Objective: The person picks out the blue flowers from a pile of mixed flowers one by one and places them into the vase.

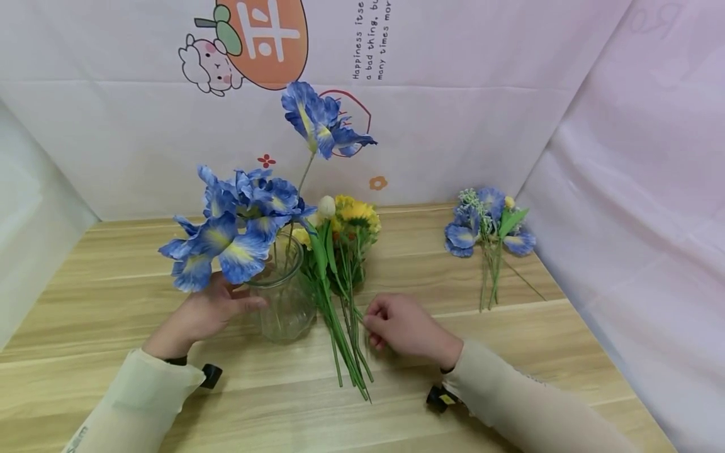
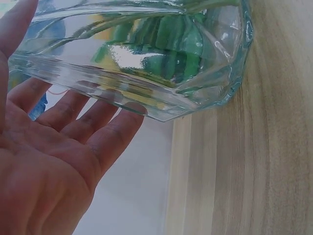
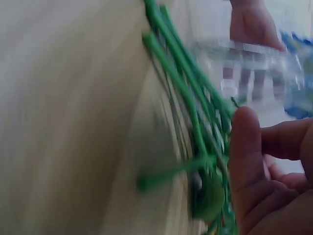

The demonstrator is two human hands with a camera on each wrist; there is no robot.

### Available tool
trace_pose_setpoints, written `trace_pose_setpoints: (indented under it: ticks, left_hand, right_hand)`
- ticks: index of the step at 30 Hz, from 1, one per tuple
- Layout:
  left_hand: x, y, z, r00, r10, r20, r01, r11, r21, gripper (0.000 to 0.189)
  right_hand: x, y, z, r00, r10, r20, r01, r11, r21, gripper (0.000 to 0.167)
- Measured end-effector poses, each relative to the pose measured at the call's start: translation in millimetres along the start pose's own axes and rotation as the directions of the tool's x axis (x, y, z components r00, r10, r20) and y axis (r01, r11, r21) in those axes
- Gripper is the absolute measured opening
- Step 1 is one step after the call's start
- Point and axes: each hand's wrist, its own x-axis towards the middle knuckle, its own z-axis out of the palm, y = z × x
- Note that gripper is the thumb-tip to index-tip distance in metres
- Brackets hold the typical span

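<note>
My left hand [image 1: 206, 308] holds the side of a clear glass vase [image 1: 286, 314], the thumb near its rim. In the left wrist view, the fingers [image 2: 115, 137] lie along the faceted glass. Several blue irises [image 1: 243, 245] stand in the vase, one rising well above the others. Right of the vase lies a bunch of green stems [image 1: 342, 340] with yellow flowers [image 1: 357, 217] and a white tulip bud [image 1: 326, 206]. My right hand [image 1: 408, 327] pinches a thin green stem [image 3: 235, 102] at the bunch's right side between thumb and index finger.
At the back right of the wooden table [image 1: 226, 409] lies a smaller bunch of flowers [image 1: 489, 226], with blue blooms, pale sprigs and a green leaf. A printed white cloth [image 1: 453, 126] hangs behind the table, and pale cloth flanks both sides.
</note>
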Motion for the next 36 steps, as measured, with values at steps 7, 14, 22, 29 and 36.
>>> trace_pose_setpoints:
  ticks: [7,14,22,29,36]
  left_hand:
    - [-1.2,-0.6,-0.5,0.999,-0.022,-0.026,0.024,0.998,0.059,0.064]
    - [-2.2,0.7,-0.7,0.999,-0.044,-0.018,0.045,0.997,0.068,0.067]
    - [1.6,-1.4,0.3,0.998,0.059,-0.025,-0.057,0.996,0.061,0.06]
    - [2.0,-1.7,0.1,0.998,0.06,-0.023,-0.059,0.997,0.045,0.06]
    - [1.6,-2.1,-0.2,0.999,0.048,-0.016,-0.047,0.998,0.036,0.059]
  right_hand:
    - [1.1,-7,16,0.995,-0.093,0.045,0.102,0.95,-0.295,0.017]
    - [7.8,-5,18,0.991,-0.134,-0.006,0.115,0.873,-0.475,0.011]
    - [7.3,-6,16,0.992,-0.123,-0.027,0.095,0.868,-0.487,0.007]
    - [7.5,-4,10,0.994,-0.098,-0.052,0.063,0.885,-0.461,0.009]
    - [6.9,3,-13,0.992,-0.035,-0.118,-0.02,0.9,-0.435,0.014]
